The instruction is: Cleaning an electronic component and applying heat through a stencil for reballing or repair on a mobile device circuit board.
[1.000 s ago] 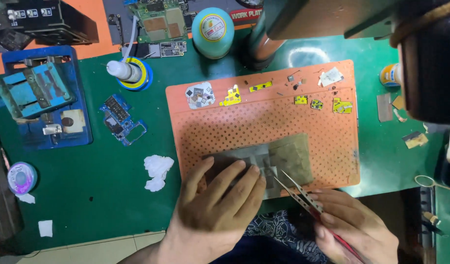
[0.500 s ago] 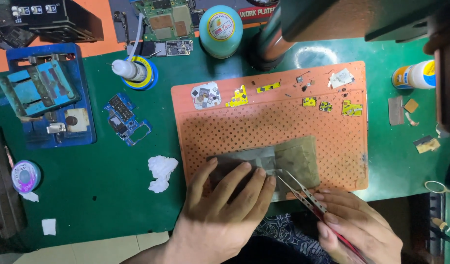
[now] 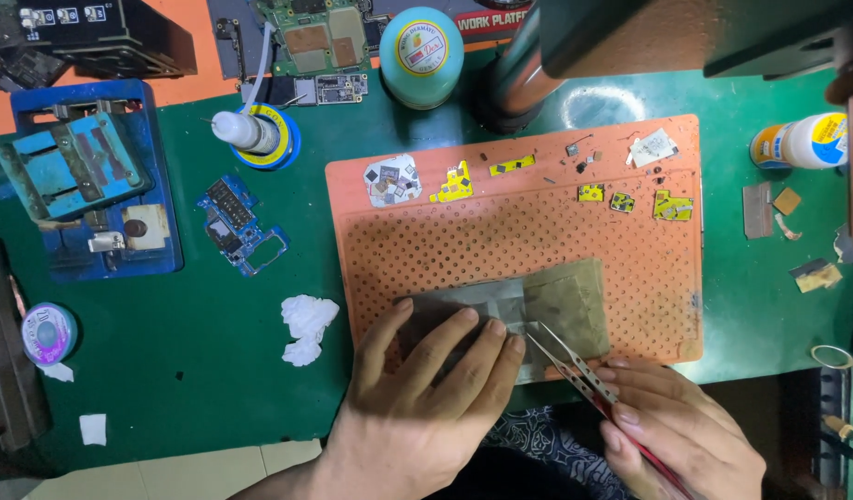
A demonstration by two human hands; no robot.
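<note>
The thin grey panel (image 3: 501, 310) sits at the 6 o'clock edge of the orange perforated mat (image 3: 514, 231), pinned flat under the spread fingers of the left hand (image 3: 426, 389). The right hand (image 3: 672, 431) is pinched shut on tweezers (image 3: 575, 366), tips at the panel's middle. Looks light, stiff and fragile to me, so I'd grip it by the edges only.

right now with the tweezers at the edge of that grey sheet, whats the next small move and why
Probably ease the tweezers tips forward under the grey sheet edge: the left hand lies flat on the sheet, pinning it to the orange mat, and the right hand has the tips right at that edge.
</note>
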